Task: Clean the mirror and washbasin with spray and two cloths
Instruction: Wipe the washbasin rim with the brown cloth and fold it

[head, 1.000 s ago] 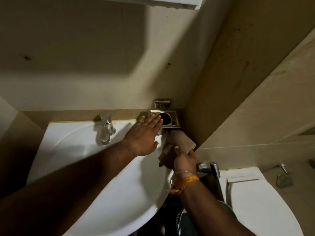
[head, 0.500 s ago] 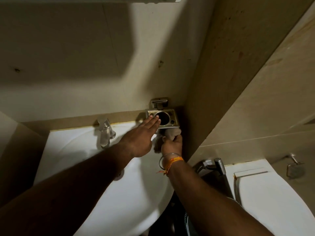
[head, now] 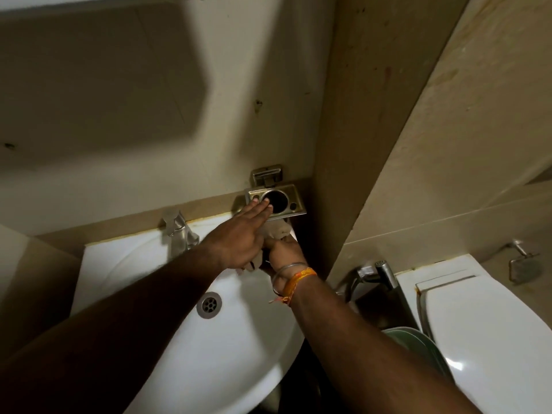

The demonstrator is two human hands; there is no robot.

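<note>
A: Hands first, as we see them from the head camera. Our left hand [head: 239,239] reaches across the far rim of the white ceramic washbasin [head: 125,264]. Its fingers are straight and pressed together, and the fingertips [head: 264,204] rest on the front left edge of a square brushed-metal holder [head: 291,197] fixed to the wall at the basin's far right corner.

B: And the other hand?

A: Our right hand [head: 283,249] sits just beside and below the left, at that same far right corner. Its fingers curl round a crumpled beige cloth [head: 279,230], which bunches up directly under the metal holder. A bit of the cloth also hangs out below the left hand. The wrist wears a thin metal bangle [head: 288,265] and an orange thread band [head: 298,279].

B: What else do we find on the basin?

A: A chrome tap [head: 179,233] stands at the middle of the far edge, left of our left hand. The round metal drain [head: 209,304] lies in the bowl, between our two forearms.

B: And to the right?

A: A white toilet with its lid shut [head: 490,339] fills the lower right. A chrome hand sprayer [head: 385,273] hangs between basin and toilet, with something green and rounded [head: 415,342] below it, too dark for us to identify.
</note>
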